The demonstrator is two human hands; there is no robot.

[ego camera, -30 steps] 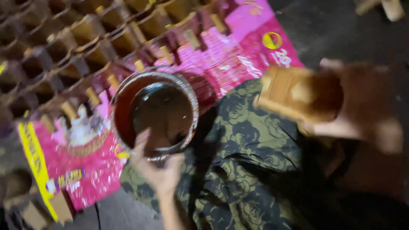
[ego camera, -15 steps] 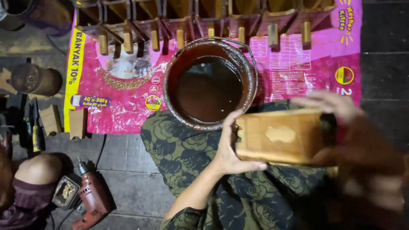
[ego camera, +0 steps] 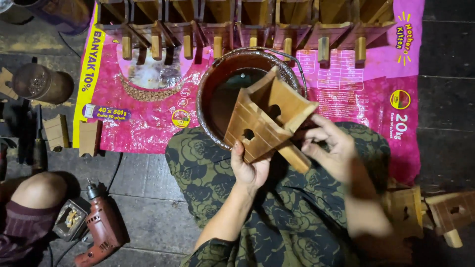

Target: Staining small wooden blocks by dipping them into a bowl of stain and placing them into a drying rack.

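Observation:
A small wooden box-shaped piece (ego camera: 264,118) with slanted sides, round holes and a short peg is held tilted over a bucket (ego camera: 210,81) of dark brown liquid. My left hand (ego camera: 250,168) grips its lower edge from below. My right hand (ego camera: 331,148) holds it on the right, near the peg. The bucket stands on a pink printed plastic sack (ego camera: 346,94) spread on the floor. My lap is covered by a dark green floral cloth (ego camera: 297,217).
A row of several similar wooden pieces (ego camera: 247,24) stands along the sack's far edge. More unfinished ones (ego camera: 435,212) lie at right. A red power drill (ego camera: 101,225), small wooden blocks (ego camera: 69,133), a round tin (ego camera: 39,84) and another person's knee (ego camera: 34,193) are at left.
The view has swung and steadied above the bucket. The wooden piece moved from my right side to over the bucket, turned so its open end faces up, with both hands on it.

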